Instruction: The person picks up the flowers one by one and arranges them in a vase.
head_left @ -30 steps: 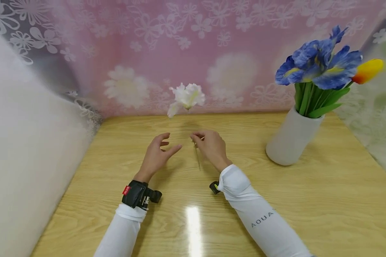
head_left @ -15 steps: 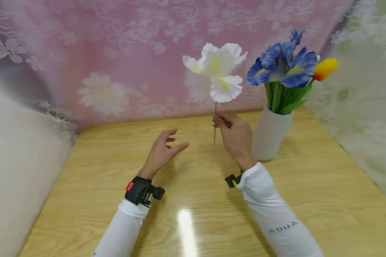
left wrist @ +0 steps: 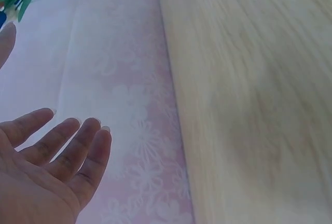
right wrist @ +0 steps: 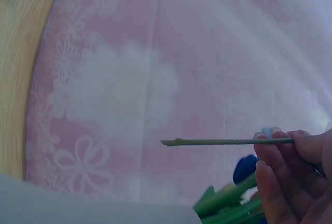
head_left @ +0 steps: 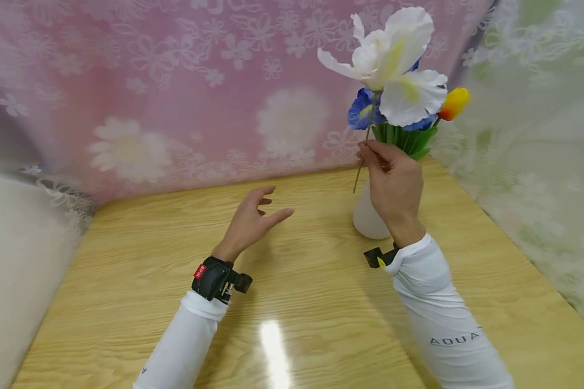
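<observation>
A white iris (head_left: 394, 65) with yellow-streaked petals is held up by my right hand (head_left: 396, 181), its thin stem pinched between thumb and fingers. In the right wrist view the bare lower stem (right wrist: 218, 142) sticks out past the fingertips. Behind that hand stands a white vase (head_left: 372, 219), partly hidden, holding blue irises (head_left: 365, 111), green leaves and a yellow-red tulip (head_left: 453, 104). The white bloom overlaps the blue ones in the head view. My left hand (head_left: 250, 219) hovers over the table with fingers spread and loosely bent, holding nothing; its palm also shows in the left wrist view.
The wood-grain table (head_left: 175, 227) runs back to a pink floral curtain (head_left: 199, 108). A pale green patterned cloth (head_left: 530, 162) hangs along the right side, and a white surface (head_left: 14, 259) borders the left.
My right hand has lifted the white iris up and carried it rightward to the vase. The head view has turned right, and the left hand keeps nearly the same pose.
</observation>
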### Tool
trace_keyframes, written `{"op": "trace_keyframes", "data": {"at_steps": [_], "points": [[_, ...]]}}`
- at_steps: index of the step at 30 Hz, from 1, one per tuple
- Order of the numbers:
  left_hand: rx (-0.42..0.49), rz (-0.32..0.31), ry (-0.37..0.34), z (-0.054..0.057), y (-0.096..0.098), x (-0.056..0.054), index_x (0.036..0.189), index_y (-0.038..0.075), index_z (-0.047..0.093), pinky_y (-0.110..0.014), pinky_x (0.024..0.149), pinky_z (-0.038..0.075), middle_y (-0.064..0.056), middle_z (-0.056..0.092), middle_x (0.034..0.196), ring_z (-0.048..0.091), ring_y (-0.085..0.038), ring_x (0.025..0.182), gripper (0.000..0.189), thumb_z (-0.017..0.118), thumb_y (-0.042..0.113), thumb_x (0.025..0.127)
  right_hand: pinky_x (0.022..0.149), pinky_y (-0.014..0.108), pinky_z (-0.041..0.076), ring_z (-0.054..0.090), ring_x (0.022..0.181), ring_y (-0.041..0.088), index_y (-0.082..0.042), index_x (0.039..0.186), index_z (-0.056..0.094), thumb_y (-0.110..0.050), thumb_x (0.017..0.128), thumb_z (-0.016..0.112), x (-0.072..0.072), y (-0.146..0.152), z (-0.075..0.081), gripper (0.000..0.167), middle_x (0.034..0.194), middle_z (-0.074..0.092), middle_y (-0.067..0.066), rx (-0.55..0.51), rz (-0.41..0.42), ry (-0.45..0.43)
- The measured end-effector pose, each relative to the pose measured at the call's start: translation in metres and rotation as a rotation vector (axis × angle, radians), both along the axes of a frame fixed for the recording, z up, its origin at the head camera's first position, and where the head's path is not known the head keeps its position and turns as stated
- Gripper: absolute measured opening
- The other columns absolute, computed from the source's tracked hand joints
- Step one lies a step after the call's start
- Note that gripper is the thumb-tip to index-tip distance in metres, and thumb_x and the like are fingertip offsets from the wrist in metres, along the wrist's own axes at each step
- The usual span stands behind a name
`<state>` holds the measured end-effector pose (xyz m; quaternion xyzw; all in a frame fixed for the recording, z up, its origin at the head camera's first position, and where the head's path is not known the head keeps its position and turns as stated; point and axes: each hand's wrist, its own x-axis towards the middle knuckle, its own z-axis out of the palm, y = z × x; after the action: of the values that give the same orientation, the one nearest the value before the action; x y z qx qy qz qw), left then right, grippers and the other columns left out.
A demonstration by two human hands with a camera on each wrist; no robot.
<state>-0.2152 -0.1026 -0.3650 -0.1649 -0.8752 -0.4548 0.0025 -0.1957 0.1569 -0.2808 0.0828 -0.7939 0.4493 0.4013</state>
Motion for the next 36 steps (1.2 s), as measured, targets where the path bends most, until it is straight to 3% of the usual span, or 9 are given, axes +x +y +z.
{"op": "trace_keyframes", "data": {"at_steps": [4,10,15,20,23,26,31,33,36], "points": [[-0.010,-0.023,0.005,0.006,0.010,-0.006,0.144,0.018,0.042,-0.036,0.090,0.046,-0.004,0.043,0.141,0.048,-0.021,0.120,0.082,0.064,0.064,0.081,0.070,0.014,0.048,0.061,0.071,-0.006,-0.002,0.105,0.074,-0.020,0.093,0.065,0.004,0.016,0.009,0.024,0.088,0.072,0.010,-0.050,-0.031,-0.013],[0.004,-0.052,0.028,0.012,0.017,-0.010,0.145,0.020,0.042,-0.037,0.090,0.046,-0.002,0.042,0.142,0.048,-0.019,0.120,0.079,0.064,0.062,0.081,0.072,0.016,0.050,0.061,0.070,-0.006,-0.002,0.109,0.072,-0.024,0.095,0.063,0.004,0.033,0.018,0.028,0.092,0.071,0.013,-0.118,-0.059,-0.021],[0.007,-0.060,0.006,0.009,0.018,-0.010,0.145,0.021,0.041,-0.036,0.091,0.046,-0.002,0.041,0.143,0.048,-0.020,0.121,0.080,0.064,0.062,0.081,0.070,0.016,0.050,0.062,0.068,-0.004,0.002,0.105,0.073,-0.020,0.095,0.063,-0.002,0.045,0.021,0.026,0.089,0.071,0.015,-0.128,-0.066,0.052],[0.010,-0.059,0.011,0.007,0.018,-0.009,0.145,0.020,0.042,-0.037,0.092,0.046,-0.004,0.041,0.142,0.048,-0.022,0.121,0.079,0.064,0.062,0.082,0.063,0.013,0.050,0.061,0.064,-0.006,0.002,0.105,0.072,-0.017,0.094,0.063,-0.009,0.053,0.024,0.024,0.095,0.071,0.015,-0.158,-0.108,0.049],[0.012,-0.057,0.015,0.008,0.017,-0.009,0.145,0.020,0.042,-0.038,0.092,0.046,-0.004,0.041,0.142,0.048,-0.023,0.121,0.079,0.064,0.062,0.082,0.061,0.010,0.048,0.061,0.062,-0.007,-0.001,0.106,0.073,-0.018,0.095,0.062,-0.012,0.055,0.028,0.023,0.099,0.070,0.015,-0.155,-0.143,0.006],[0.012,-0.056,0.010,0.006,0.016,-0.008,0.144,0.019,0.042,-0.040,0.092,0.046,-0.004,0.041,0.142,0.048,-0.023,0.120,0.079,0.065,0.062,0.082,0.062,0.012,0.048,0.061,0.063,-0.004,-0.001,0.105,0.074,-0.017,0.094,0.062,-0.012,0.056,0.029,0.022,0.092,0.071,0.016,-0.142,-0.136,-0.045],[-0.001,-0.052,-0.001,0.002,0.014,-0.007,0.144,0.018,0.042,-0.038,0.091,0.047,-0.003,0.042,0.141,0.049,-0.021,0.119,0.079,0.065,0.061,0.082,0.063,0.014,0.045,0.060,0.064,-0.006,-0.007,0.102,0.076,-0.027,0.093,0.063,-0.010,0.057,0.026,0.026,0.082,0.073,0.007,-0.127,-0.201,-0.171],[-0.004,-0.047,0.000,0.000,0.013,-0.007,0.144,0.018,0.042,-0.038,0.091,0.047,-0.003,0.042,0.141,0.049,-0.021,0.119,0.079,0.064,0.061,0.082,0.062,0.016,0.042,0.059,0.066,-0.007,-0.013,0.103,0.077,-0.034,0.093,0.060,-0.010,0.058,0.026,0.029,0.084,0.073,0.003,-0.089,-0.253,-0.237],[-0.002,-0.044,-0.005,-0.002,0.011,-0.006,0.145,0.019,0.042,-0.039,0.091,0.047,-0.003,0.041,0.143,0.049,-0.022,0.119,0.079,0.064,0.062,0.082,0.060,0.023,0.041,0.064,0.074,0.005,-0.017,0.105,0.077,-0.039,0.094,0.057,-0.009,0.059,0.026,0.032,0.090,0.073,0.004,0.024,-0.278,-0.310]]}}
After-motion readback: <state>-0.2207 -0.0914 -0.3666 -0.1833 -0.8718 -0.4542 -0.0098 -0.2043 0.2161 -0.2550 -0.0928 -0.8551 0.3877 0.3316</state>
